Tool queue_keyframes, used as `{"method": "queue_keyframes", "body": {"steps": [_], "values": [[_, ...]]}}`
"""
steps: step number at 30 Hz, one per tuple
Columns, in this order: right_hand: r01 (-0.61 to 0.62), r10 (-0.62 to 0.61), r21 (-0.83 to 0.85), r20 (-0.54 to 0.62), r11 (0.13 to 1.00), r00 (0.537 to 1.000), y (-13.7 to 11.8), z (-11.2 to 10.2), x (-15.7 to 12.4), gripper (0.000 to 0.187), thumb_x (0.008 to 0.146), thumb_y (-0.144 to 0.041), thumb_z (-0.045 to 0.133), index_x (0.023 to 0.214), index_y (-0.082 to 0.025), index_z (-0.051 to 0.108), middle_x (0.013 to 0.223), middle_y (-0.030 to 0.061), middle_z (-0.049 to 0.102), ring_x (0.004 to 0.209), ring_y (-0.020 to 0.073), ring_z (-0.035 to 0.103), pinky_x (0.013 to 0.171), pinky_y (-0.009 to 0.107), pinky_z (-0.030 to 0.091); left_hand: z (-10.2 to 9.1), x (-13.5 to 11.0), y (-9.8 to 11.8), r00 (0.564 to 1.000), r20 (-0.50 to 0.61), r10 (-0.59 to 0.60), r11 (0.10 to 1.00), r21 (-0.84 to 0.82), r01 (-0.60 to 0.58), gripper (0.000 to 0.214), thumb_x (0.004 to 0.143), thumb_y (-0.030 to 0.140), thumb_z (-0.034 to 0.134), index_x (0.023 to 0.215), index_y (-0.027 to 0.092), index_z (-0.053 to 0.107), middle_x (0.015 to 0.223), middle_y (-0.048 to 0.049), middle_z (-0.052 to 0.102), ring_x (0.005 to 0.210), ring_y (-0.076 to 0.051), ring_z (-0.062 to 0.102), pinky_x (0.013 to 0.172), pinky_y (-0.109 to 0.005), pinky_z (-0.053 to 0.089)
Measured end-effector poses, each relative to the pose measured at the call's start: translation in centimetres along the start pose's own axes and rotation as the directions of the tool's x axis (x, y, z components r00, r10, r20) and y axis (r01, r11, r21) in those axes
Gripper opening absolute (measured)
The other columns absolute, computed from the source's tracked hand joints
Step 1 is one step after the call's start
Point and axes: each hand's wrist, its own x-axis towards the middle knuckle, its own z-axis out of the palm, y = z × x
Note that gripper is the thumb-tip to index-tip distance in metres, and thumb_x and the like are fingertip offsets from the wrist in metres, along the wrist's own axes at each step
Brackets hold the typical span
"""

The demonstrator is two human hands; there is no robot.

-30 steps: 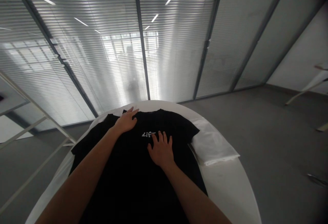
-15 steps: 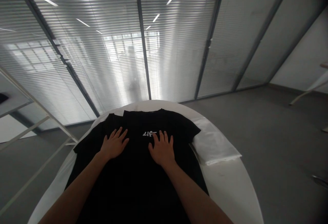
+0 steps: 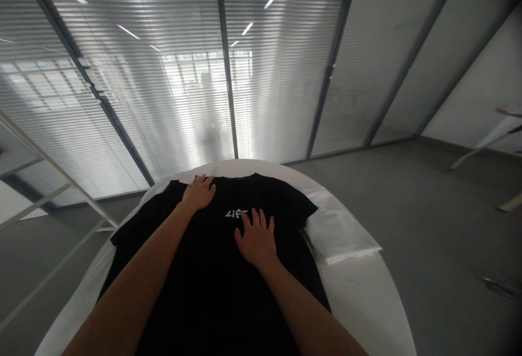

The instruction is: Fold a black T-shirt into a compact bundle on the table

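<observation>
A black T-shirt (image 3: 220, 269) lies spread over a round white table, its collar edge towards the far side. White lettering (image 3: 234, 214) shows on its upper part. My left hand (image 3: 199, 192) rests near the shirt's far edge, left of the collar, with its fingers stretched forward. Flat on the cloth just right of the lettering is my right hand (image 3: 256, 238), fingers spread. Neither hand grips the fabric. The shirt's lower part runs out of view at the bottom, partly behind my forearms.
Folded white cloth or plastic (image 3: 340, 228) lies on the table (image 3: 367, 291) right of the shirt. A pale metal frame (image 3: 57, 168) stands on the floor at left. Beyond the table is a glass partition with blinds (image 3: 273, 95). Furniture legs (image 3: 468, 155) show at far right.
My left hand has slid forward and to the right, up to the shirt's far edge. My right hand stays in place on the shirt. The view has shifted slightly.
</observation>
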Motion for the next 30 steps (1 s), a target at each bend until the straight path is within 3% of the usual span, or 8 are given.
{"method": "queue_keyframes", "body": {"steps": [4, 7, 12, 15, 18, 23, 30], "values": [[0.004, -0.003, 0.014, -0.011, 1.0, 1.0, 0.1, 0.0, 0.0, 0.058, 0.093, -0.05, 0.036, 0.145, -0.024, 0.043, 0.154, 0.0137, 0.033, 0.144, 0.0344, 0.017, 0.113, 0.057, 0.0, 4.4, 0.0, -0.6, 0.993, 0.104, -0.055, 0.998, 0.007, 0.055, 0.063, 0.094, 0.051, 0.033, 0.148, 0.02, 0.038, 0.157, -0.0161, 0.029, 0.146, -0.035, 0.019, 0.113, -0.055, 0.02], [-0.002, 0.001, 0.019, 0.006, 1.0, 1.0, 0.1, -0.1, -0.1, 0.059, 0.093, -0.051, 0.036, 0.146, -0.023, 0.042, 0.155, 0.0133, 0.031, 0.145, 0.0343, 0.016, 0.113, 0.057, -0.002, 5.7, 0.4, -1.6, 0.985, 0.141, -0.094, 0.995, 0.027, 0.092, 0.065, 0.094, 0.054, 0.031, 0.15, 0.023, 0.035, 0.157, -0.017, 0.028, 0.146, -0.037, 0.019, 0.112, -0.061, 0.015], [0.001, -0.001, 0.02, 0.015, 1.0, 1.0, 0.1, -0.1, -0.1, 0.06, 0.094, -0.051, 0.034, 0.148, -0.024, 0.039, 0.156, 0.0129, 0.029, 0.145, 0.0343, 0.015, 0.113, 0.057, -0.003, 5.4, 1.4, -1.6, 0.979, 0.182, -0.09, 0.995, 0.05, 0.082, 0.066, 0.091, 0.056, 0.034, 0.149, 0.024, 0.038, 0.156, -0.0188, 0.029, 0.145, -0.042, 0.017, 0.108, -0.07, 0.005], [-0.002, 0.001, 0.021, 0.014, 1.0, 1.0, 0.2, -0.1, -0.1, 0.06, 0.094, -0.052, 0.035, 0.147, -0.024, 0.04, 0.156, 0.0128, 0.03, 0.145, 0.0341, 0.016, 0.113, 0.056, -0.002, 5.0, 0.7, -0.2, 0.995, 0.064, -0.078, 0.993, 0.09, 0.072, 0.063, 0.091, 0.048, 0.038, 0.147, 0.019, 0.042, 0.155, -0.0192, 0.03, 0.145, -0.039, 0.017, 0.112, -0.063, 0.008], [-0.003, 0.003, 0.027, 0.01, 1.0, 1.0, 0.2, -0.1, -0.1, 0.059, 0.094, -0.052, 0.036, 0.146, -0.025, 0.041, 0.156, 0.0124, 0.03, 0.145, 0.0337, 0.016, 0.114, 0.056, -0.002, 4.7, -1.0, 1.6, 0.999, -0.026, -0.046, 0.993, 0.107, 0.049, 0.06, 0.09, 0.038, 0.043, 0.146, 0.018, 0.042, 0.155, -0.0186, 0.031, 0.145, -0.037, 0.02, 0.115, -0.055, 0.015], [0.009, -0.008, 0.037, -0.022, 0.999, 1.0, 0.2, 0.1, -0.2, 0.059, 0.093, -0.051, 0.037, 0.145, -0.024, 0.043, 0.155, 0.0134, 0.032, 0.145, 0.0342, 0.017, 0.113, 0.057, -0.002, 4.2, -5.0, 3.0, 1.0, 0.024, -0.015, 0.989, 0.146, 0.011, 0.059, 0.088, 0.037, 0.046, 0.146, 0.023, 0.043, 0.155, -0.0148, 0.033, 0.145, -0.035, 0.023, 0.114, -0.052, 0.022], [0.026, -0.024, 0.038, -0.041, 0.999, 0.999, 0.4, 0.5, 0.0, 0.058, 0.094, -0.051, 0.036, 0.145, -0.024, 0.043, 0.154, 0.015, 0.033, 0.144, 0.0343, 0.018, 0.113, 0.057, -0.001, 3.7, -9.5, 3.6, 0.995, 0.094, -0.046, 0.985, 0.173, 0.029, 0.057, 0.093, 0.041, 0.039, 0.148, 0.025, 0.04, 0.153, -0.0167, 0.036, 0.143, -0.036, 0.026, 0.112, -0.051, 0.025]]}}
